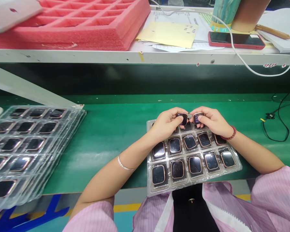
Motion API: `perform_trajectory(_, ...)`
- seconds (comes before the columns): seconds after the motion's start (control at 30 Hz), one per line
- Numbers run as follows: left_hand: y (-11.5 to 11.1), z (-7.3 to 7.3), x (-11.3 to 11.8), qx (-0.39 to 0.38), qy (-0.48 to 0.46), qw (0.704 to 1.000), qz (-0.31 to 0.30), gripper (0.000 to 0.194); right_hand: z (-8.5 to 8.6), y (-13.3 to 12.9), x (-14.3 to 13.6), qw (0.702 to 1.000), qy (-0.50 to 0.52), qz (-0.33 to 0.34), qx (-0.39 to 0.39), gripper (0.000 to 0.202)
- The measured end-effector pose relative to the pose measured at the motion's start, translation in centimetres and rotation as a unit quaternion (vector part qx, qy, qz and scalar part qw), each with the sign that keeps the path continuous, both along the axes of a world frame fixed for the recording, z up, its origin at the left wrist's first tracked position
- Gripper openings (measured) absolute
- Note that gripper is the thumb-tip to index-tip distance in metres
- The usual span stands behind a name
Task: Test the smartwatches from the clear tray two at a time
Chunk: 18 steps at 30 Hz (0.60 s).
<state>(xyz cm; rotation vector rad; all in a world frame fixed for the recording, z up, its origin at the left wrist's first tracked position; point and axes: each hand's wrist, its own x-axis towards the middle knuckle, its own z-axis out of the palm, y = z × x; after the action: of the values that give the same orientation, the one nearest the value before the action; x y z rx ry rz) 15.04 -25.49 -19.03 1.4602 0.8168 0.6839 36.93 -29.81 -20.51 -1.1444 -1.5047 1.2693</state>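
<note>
A clear plastic tray (169, 158) of square watch-like devices with gold rims lies at the front edge of the green bench, slightly tilted. Above its far rows, my left hand (165, 124) pinches one dark-screened watch (182, 119) between thumb and fingers. My right hand (214, 121) holds a second watch (197, 118), whose screen shows small light text. The two watches are close together, with a small greyish piece between them that I cannot make out clearly. Both hands partly cover the tray's back row.
Stacked clear trays (38, 151) of similar watches stand at left. A shelf (169, 57) crosses behind, bearing pink foam (120, 29), papers (166, 33), a phone (236, 40) and cups. A white cable (246, 66) hangs from it; a black cable (281, 125) lies at right.
</note>
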Motion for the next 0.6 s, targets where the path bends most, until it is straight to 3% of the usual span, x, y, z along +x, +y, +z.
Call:
perform_trajectory(0.33, 0.0, -0.11, 0.08, 0.007, 0.006, 1.0, -0.003, 0.02, -0.14, 0.03, 0.17, 1.0, -0.003, 0.005, -0.013, 0.022)
perform_trajectory(0.6, 0.13, -0.13, -0.12, 0.03, 0.016, 0.999, 0.031, 0.028, -0.44, 0.1, 0.43, 0.998, -0.027, 0.013, 0.048, 0.039)
